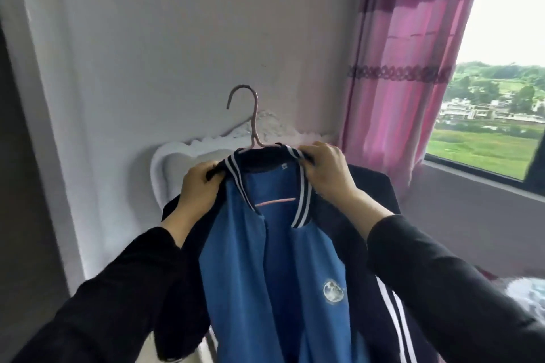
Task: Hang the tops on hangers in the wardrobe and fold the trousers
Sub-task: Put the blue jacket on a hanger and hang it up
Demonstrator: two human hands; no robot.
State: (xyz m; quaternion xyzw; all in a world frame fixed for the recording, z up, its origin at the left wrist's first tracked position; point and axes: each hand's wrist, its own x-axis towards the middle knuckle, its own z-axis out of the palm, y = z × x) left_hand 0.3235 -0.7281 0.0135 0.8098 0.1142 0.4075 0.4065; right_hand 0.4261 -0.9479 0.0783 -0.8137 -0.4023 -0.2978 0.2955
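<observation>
Both hands are up on the jacket (236, 274). The left hand (200, 186) pinches the navy shoulder just left of the collar (303, 203), and the right hand (327, 171) grips the collar's striped edge on the other side. Fingers are curled round cloth on each, so no hand is free.

The jacket is held in the air in front of the chest, on the hanger (254, 127), front open, hem cut off at the frame bottom. The hanger's long axis runs left-right between the hands; only the hook (243, 94) and a bit of the lower bar inside the neck show.

The hook stands upright above the collar, roughly midway between the hands, opening to the left. The next move turns on that, I'd say: the hook goes up and over a rail, and no rail or wardrobe is in view. The dark strip (11, 156) at far left could be it, cannot tell.

Behind are a white headboard (177, 156), a pink curtain (407, 68) and a window (501, 38) to the right. No trousers that I can make out.
</observation>
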